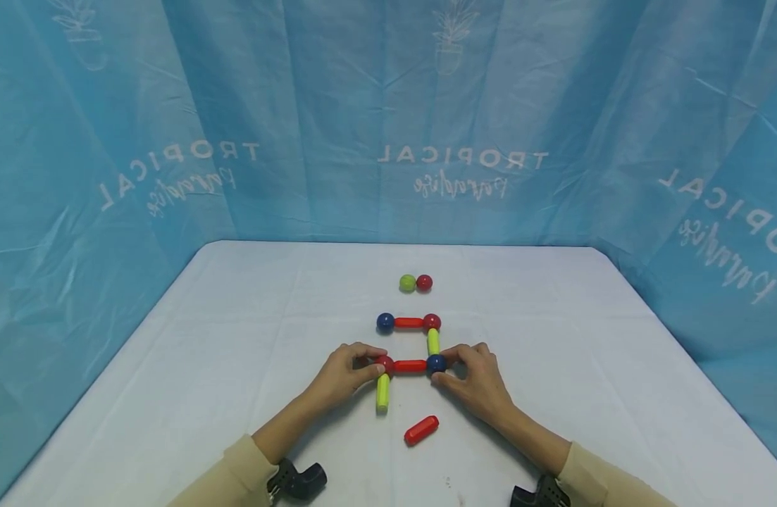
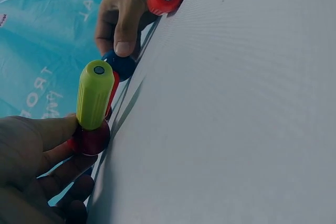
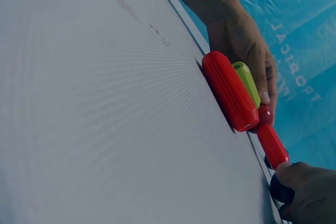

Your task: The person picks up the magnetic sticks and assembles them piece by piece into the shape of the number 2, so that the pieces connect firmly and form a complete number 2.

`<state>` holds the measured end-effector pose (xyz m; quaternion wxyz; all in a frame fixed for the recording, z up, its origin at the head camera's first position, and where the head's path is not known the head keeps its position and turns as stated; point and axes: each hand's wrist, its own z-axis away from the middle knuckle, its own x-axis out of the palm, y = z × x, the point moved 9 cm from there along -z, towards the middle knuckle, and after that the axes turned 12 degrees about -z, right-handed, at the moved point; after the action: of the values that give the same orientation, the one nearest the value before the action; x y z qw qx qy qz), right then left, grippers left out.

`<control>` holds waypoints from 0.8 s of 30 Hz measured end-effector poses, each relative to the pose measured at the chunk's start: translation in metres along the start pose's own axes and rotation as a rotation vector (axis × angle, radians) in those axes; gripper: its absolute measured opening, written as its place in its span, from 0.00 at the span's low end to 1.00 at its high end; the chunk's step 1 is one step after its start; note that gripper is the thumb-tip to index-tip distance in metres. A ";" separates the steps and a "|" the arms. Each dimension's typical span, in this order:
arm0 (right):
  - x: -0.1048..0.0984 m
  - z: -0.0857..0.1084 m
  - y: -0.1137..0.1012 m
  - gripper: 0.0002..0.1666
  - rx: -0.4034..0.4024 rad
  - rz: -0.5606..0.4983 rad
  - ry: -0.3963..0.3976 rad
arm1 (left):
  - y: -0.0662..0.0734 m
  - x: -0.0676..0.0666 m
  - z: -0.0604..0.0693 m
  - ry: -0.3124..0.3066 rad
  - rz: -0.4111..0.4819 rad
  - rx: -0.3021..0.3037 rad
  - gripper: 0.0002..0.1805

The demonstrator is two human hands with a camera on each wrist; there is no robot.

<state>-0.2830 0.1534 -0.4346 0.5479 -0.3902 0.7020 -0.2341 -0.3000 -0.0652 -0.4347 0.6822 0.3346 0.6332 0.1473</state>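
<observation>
Ref: centre bar [image 1: 410, 366], the red rod between the two hands. Count: 6 balls (3 red, 2 blue, 1 green), 5 rods (3 red, 2 lime), all on the white table [image 1: 274, 303].

Left hand [image 1: 350, 370]: thumb and index pinch the held red ball [image 1: 387, 362] at the bar's left end. Right hand [image 1: 473, 377]: thumb and index pinch the held blue ball [image 1: 436, 363] at its right end. So bar sits between both pinches; index on the far side of each ball, thumb on the near side.

Near lime rod [image 1: 382, 393] joins bar's left end, pointing to the near side. Far lime rod [image 1: 433, 342] runs off bar's right end to the far red ball [image 1: 432, 322], then far red rod [image 1: 409, 322], then far blue ball [image 1: 385, 323], all beyond bar.

Loose: red rod [image 1: 421, 430] near side of bar, angled; green ball [image 1: 407, 283] touching spare red ball [image 1: 424, 282], well beyond bar.
</observation>
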 end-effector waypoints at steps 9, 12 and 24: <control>-0.006 -0.011 0.010 0.23 0.085 -0.069 -0.070 | -0.001 0.001 0.002 -0.007 0.001 0.030 0.16; -0.010 -0.025 0.018 0.23 0.101 -0.082 -0.083 | -0.002 0.001 0.002 -0.008 0.006 0.024 0.16; -0.017 -0.116 0.055 0.28 0.146 -0.093 -0.081 | -0.003 0.003 0.002 -0.016 0.025 0.017 0.17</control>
<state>-0.4078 0.1879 -0.4329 0.5913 -0.3907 0.6415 -0.2937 -0.2984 -0.0663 -0.4385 0.6823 0.3494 0.6248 0.1480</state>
